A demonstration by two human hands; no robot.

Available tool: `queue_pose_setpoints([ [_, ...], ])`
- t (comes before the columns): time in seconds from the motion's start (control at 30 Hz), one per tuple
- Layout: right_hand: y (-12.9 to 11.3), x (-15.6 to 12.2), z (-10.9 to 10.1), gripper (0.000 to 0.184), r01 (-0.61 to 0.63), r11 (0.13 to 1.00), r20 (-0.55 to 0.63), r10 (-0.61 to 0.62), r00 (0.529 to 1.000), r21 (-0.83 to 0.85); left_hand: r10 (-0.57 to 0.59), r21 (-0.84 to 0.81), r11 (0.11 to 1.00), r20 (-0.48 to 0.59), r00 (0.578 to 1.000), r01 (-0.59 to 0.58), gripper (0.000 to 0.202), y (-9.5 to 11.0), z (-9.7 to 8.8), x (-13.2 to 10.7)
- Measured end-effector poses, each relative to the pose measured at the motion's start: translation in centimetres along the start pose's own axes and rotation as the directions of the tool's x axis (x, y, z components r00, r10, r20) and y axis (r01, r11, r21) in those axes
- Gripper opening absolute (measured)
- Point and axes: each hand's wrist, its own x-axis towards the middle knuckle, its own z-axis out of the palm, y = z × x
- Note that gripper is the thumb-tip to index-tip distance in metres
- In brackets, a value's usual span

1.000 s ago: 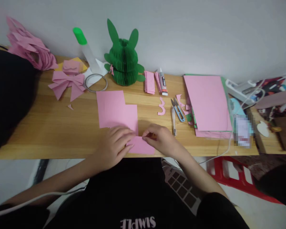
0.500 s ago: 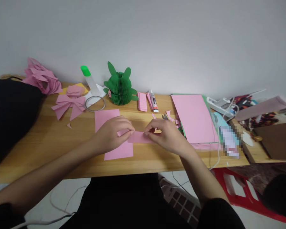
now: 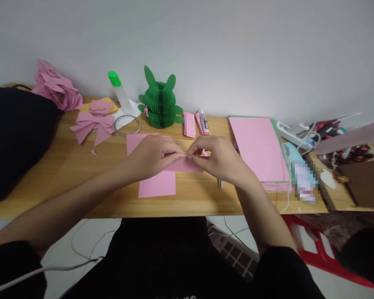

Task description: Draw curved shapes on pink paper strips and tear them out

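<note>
Between both hands is a small pink paper strip point(image 3: 185, 165), held above the table with its lower part showing. My left hand point(image 3: 154, 155) pinches its upper edge between thumb and fingers. My right hand point(image 3: 220, 160) pinches the same edge, and the fingertips of the two hands nearly touch. Under my left hand lies a larger pink paper sheet point(image 3: 157, 185), partly covered by the hand and the strip. The tip of a dark, slim object point(image 3: 220, 183) shows below my right hand; the rest is hidden.
Along the wall stand a glue bottle with green cap point(image 3: 120, 93), a tape ring point(image 3: 127, 125), a green paper figure point(image 3: 160, 106), pink strips point(image 3: 189, 124) and a glue tube point(image 3: 205, 123). Pink bows point(image 3: 93, 124) lie left, stacked pink sheets point(image 3: 260, 147) and a power strip point(image 3: 294, 135) right.
My hands have come closer together, their fingertips now meeting at the strip's upper edge. The whole view has shifted slightly, so the table sits higher in it.
</note>
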Motion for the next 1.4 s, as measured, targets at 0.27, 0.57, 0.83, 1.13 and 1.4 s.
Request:
queue_pose_setpoints([
  [0.27,3.4,-1.2,-2.3,0.014,-0.129,0.99,-0.066,0.126,0.99,-0.05,0.03,0.174,0.985,-0.078,0.996,-0.016,0.033,-1.6,-2.7,-1.8],
  [0.57,1.6,-5.5,6.6,0.031,-0.16,0.622,0.001,0.248,0.969,0.766,0.382,0.553,0.819,-0.319,0.867,-0.157,0.028,0.4,2.0,-7.3],
  [0.83,0.0,-7.2,10.9,0.035,-0.18,0.317,-0.056,0.612,0.789,0.931,0.381,0.484,0.855,-0.341,0.859,-0.187,0.024,1.5,5.4,-8.6],
  [1.13,0.4,-7.8,11.4,0.036,-0.15,0.303,-0.087,0.644,0.76,0.941,-0.546,-0.612,0.685,-0.074,0.835,0.394,0.034,2.1,6.2,-7.7],
  [1.4,0.8,-7.8,11.4,0.021,-0.18,0.474,-0.12,0.536,0.836,0.862,-0.647,-0.681,0.49,0.135,0.751,0.545,0.02,2.5,6.0,-7.3],
])
